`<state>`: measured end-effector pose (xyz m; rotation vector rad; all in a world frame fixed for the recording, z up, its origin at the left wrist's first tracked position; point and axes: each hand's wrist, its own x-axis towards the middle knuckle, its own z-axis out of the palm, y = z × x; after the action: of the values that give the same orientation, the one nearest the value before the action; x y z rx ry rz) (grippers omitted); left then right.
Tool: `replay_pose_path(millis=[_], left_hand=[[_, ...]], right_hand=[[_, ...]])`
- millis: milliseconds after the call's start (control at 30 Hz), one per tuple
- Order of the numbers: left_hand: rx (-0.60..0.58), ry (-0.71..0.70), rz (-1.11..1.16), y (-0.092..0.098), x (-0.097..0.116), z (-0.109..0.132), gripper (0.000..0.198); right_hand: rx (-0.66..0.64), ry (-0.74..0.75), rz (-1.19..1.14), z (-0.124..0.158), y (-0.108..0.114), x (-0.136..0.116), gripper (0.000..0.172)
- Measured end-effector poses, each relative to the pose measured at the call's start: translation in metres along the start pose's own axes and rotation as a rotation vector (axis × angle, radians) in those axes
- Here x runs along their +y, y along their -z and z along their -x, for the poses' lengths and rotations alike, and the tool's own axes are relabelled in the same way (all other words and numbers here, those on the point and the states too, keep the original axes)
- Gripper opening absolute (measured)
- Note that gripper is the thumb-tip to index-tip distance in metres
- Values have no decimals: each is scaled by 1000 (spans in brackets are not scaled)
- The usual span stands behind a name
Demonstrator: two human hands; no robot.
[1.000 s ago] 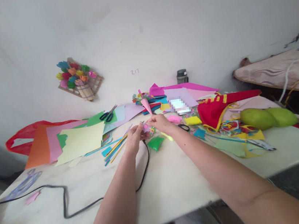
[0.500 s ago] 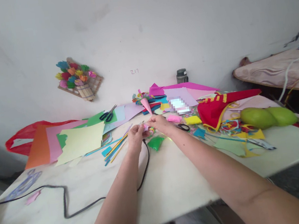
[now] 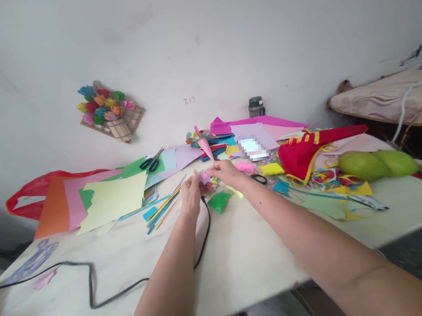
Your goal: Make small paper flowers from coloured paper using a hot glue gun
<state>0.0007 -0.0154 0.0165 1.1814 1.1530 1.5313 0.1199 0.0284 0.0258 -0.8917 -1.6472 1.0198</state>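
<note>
A small purple paper flower (image 3: 205, 177) with a pink dot at its middle is in the fingers of my left hand (image 3: 191, 194). Close to its right edge, my right hand (image 3: 226, 173) has thumb and finger pinched together; whether they grip the petal or some tiny piece is too small to tell. Just below lies a green packet (image 3: 220, 202), beside the black cable's plug end (image 3: 203, 199). Behind my hands rests a pink paper cone (image 3: 206, 150) with colourful paper bits around its wide end. A pink packet (image 3: 246, 167) and a yellow packet (image 3: 272, 169) lie to the right.
Coloured sheets (image 3: 113, 202) and black-handled scissors (image 3: 152, 161) cover the left back. Paper strips (image 3: 163, 212) lie left of my hands. Rightward are a second pair of scissors (image 3: 259, 178), red cloth (image 3: 299, 159), green fruits (image 3: 377, 164) and a cutter knife (image 3: 368, 202). A black cable (image 3: 91, 282) crosses the front.
The purple flower and its pink dot now show more plainly between my hands. My right fingertips have shifted slightly up and right; my left fingers have straightened a little.
</note>
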Motion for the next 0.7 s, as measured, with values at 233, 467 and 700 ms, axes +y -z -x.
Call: replay_pose_path(millis=[233, 467, 700], left_hand=[[-21, 13, -49, 7, 2, -2, 38], [12, 25, 28, 6, -1, -2, 34], [38, 52, 86, 6, -2, -3, 33]], right_hand=[[-98, 18, 33, 4, 4, -5, 16], [-57, 87, 33, 2, 2, -2, 15], [-93, 169, 48, 1, 0, 3, 26]])
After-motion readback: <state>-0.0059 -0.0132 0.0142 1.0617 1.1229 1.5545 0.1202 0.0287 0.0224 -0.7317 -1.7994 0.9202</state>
